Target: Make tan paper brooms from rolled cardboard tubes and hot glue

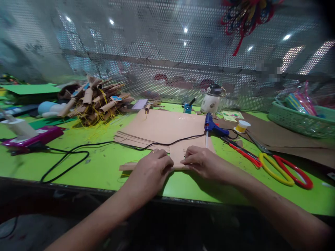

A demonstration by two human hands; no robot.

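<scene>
At the near side of the green table, my left hand [154,168] and my right hand [202,161] are both closed on the near end of a brown paper strip [177,153]. The fingertips pinch it from either side, and its near edge looks curled. Beyond the strip lies a stack of brown paper sheets [163,127], its left edges fanned out. More folded or narrow brown paper pieces [127,167] stick out to the left from under my left hand. A black cord crosses the sheets just past my fingers.
A blue glue gun [209,124] rests on the sheets' right edge. Right of it are a thread spool [242,126], scissors [281,170] and a green basket [295,122]. Tied paper rolls [98,101] are piled back left, behind a purple power strip [39,136]. A bottle [210,101] stands behind.
</scene>
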